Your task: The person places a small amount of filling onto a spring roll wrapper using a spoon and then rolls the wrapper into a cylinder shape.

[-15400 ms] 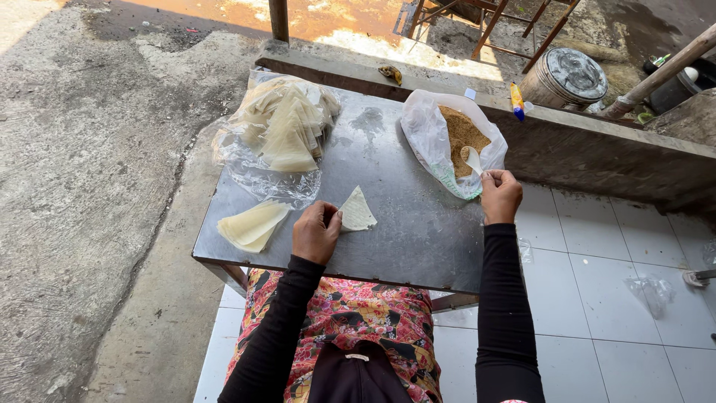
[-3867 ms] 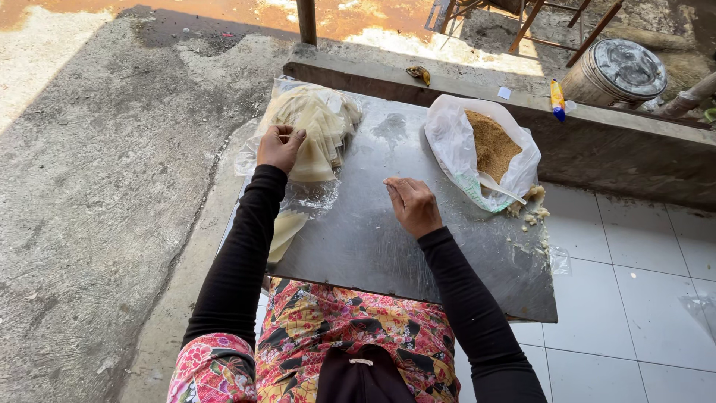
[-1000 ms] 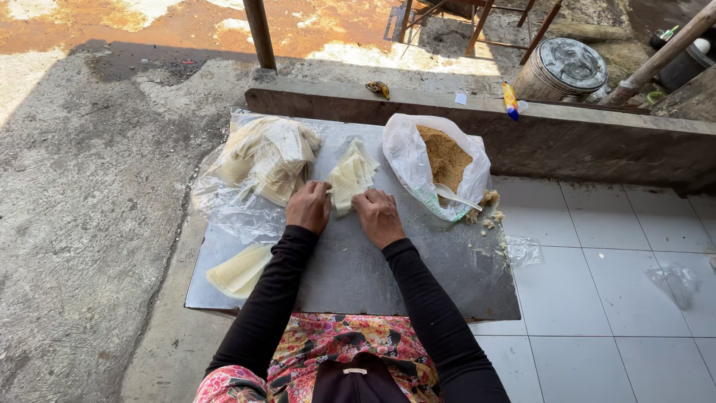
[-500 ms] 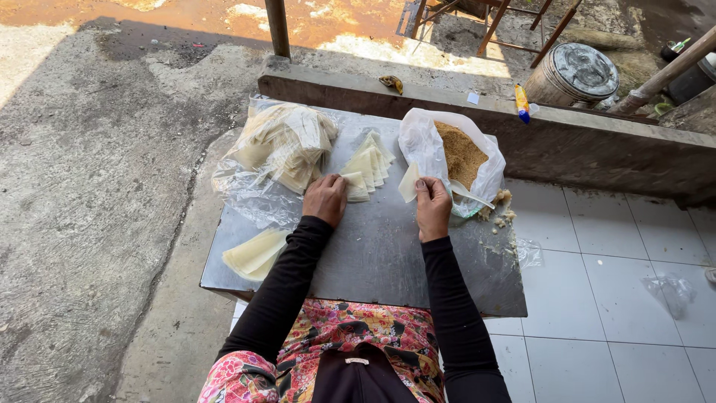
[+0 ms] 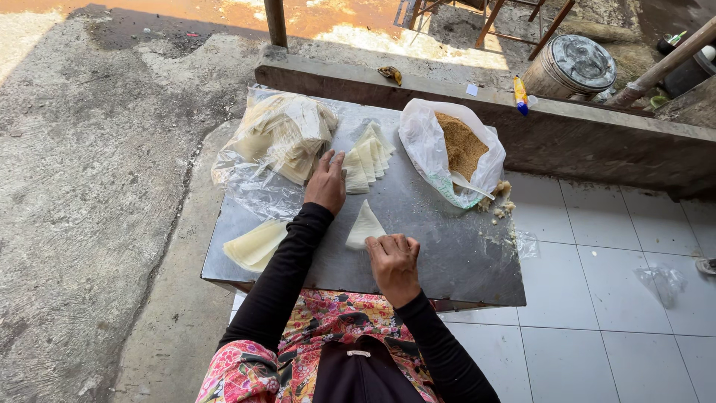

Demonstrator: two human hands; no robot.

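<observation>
A grey metal tabletop (image 5: 440,246) lies in front of me. My left hand (image 5: 327,181) rests flat on the near end of a fanned row of pale triangular pastry sheets (image 5: 367,155). My right hand (image 5: 394,258) presses its fingertips on the near edge of a single pale sheet (image 5: 364,226) laid in the middle of the table. A clear plastic bag holding a stack of sheets (image 5: 280,134) lies at the back left. A white plastic bag of brown crumbly filling (image 5: 459,145) with a spoon in it stands at the back right.
Another small pile of pale sheets (image 5: 255,245) sits at the table's front left corner. Filling crumbs (image 5: 501,203) lie by the white bag. Behind the table runs a low concrete ledge (image 5: 582,123) with a small tube; a metal pot (image 5: 572,66) stands beyond. White floor tiles (image 5: 619,298) lie right.
My right hand has drawn back from the white bag toward me, with one sheet now lying in the table's middle. My left hand stays on the fanned sheets.
</observation>
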